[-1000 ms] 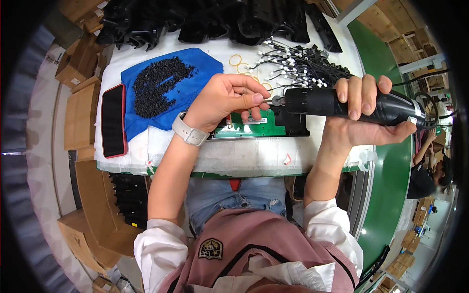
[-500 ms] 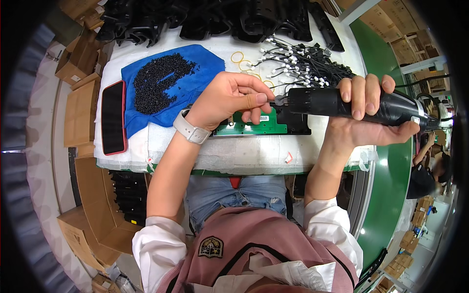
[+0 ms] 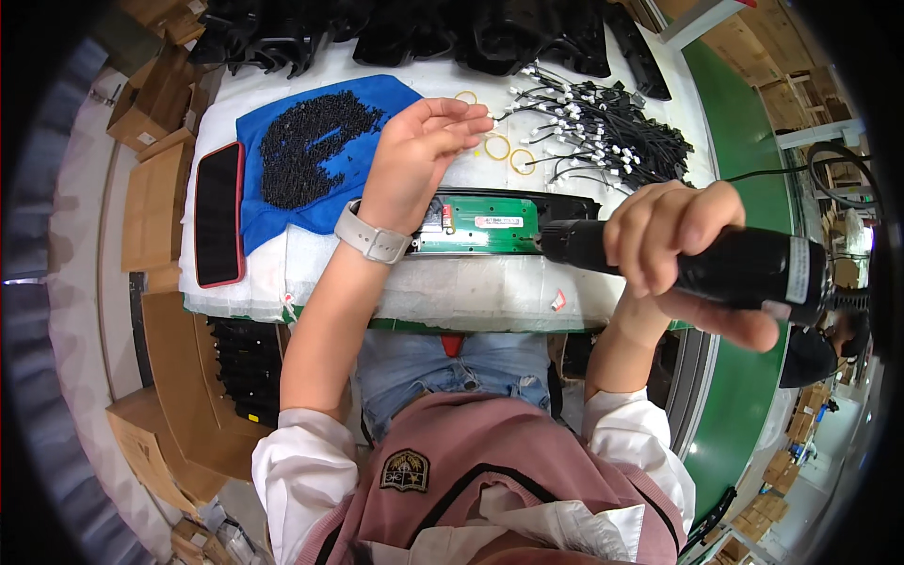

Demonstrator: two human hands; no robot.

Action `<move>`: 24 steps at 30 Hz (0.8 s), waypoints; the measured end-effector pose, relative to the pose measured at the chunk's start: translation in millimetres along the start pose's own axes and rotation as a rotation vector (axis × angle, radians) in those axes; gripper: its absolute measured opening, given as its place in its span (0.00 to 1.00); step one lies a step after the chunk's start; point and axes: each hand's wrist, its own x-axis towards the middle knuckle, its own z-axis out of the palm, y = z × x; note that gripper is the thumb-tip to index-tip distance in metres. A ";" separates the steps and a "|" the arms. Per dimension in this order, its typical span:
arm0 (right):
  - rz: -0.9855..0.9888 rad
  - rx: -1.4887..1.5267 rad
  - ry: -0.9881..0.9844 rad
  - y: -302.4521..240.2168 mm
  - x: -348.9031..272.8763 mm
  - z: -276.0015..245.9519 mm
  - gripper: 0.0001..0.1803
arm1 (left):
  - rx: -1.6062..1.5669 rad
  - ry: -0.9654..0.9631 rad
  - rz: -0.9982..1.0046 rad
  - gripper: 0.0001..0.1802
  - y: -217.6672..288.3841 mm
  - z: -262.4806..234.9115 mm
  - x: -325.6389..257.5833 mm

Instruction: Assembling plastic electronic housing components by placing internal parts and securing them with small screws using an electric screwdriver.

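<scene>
My right hand (image 3: 664, 235) grips a black electric screwdriver (image 3: 744, 268), held nearly level. Its tip points left and meets the right end of a green circuit board (image 3: 480, 237); whether it touches a screw there is too small to tell. The board lies in a long black housing (image 3: 579, 204) at the table's front. Over the housing's left end hovers my left hand (image 3: 421, 155), wearing a pale watch, its fingers loosely stretched with nothing visible in them. Left of it, a blue cloth (image 3: 363, 179) carries a heap of small black screws (image 3: 306, 151).
A phone with a red edge (image 3: 218, 217) lies left of the cloth. Yellow rubber bands (image 3: 497, 147) and a pile of black cables with white connectors (image 3: 612, 127) sit beyond the housing. Black plastic parts (image 3: 405, 33) line the far edge. Cardboard boxes (image 3: 155, 212) stand at left.
My left hand has moved away from the screwdriver tip, up and left, and its fingers have loosened. The screwdriver has come down with its tip at the board's right end.
</scene>
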 end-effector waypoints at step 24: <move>0.101 -0.161 -0.116 17.9 -1.8 18.2 0.39 | 0.245 -0.019 -0.123 0.13 -3.7 6.4 -6.9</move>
